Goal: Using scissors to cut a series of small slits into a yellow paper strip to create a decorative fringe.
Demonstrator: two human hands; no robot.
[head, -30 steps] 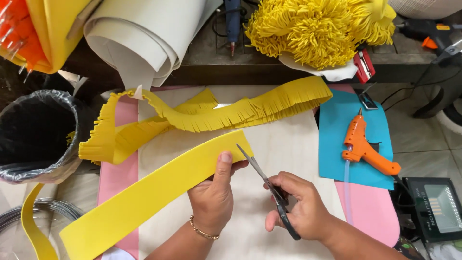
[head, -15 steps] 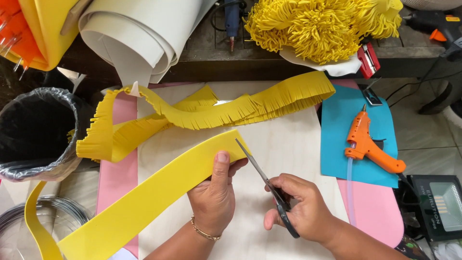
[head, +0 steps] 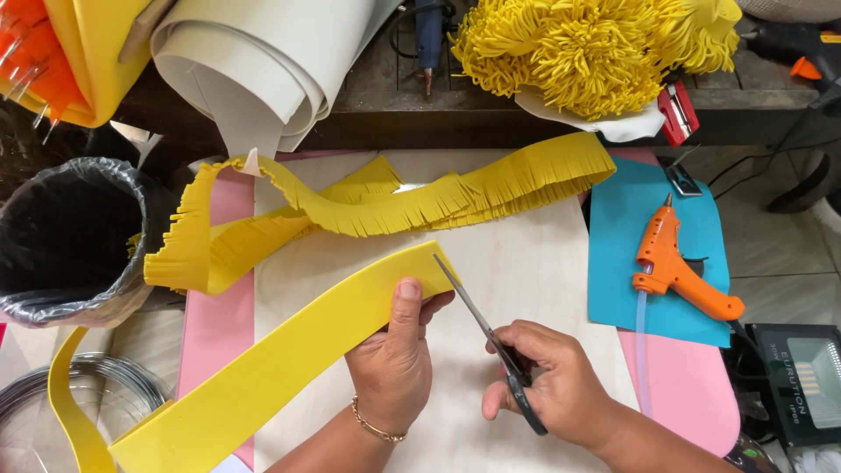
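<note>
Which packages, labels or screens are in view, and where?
Floodlight: right edge, beside the pink sheet; dark rectangular frame around a pale greenish panel, with small light lettering on the frame.
No packages or screens show.

Two hands point(head: 394, 368), one scissors point(head: 495, 350), two yellow foam strips point(head: 263, 377), one orange glue gun point(head: 679, 271), one bin point(head: 70, 236).

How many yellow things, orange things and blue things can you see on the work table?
Yellow: 3, the plain foam strip, the fringed foam strip, the fringe pom-pom
Orange: 1, the glue gun
Blue: 1, the foam sheet
Total: 5
</note>
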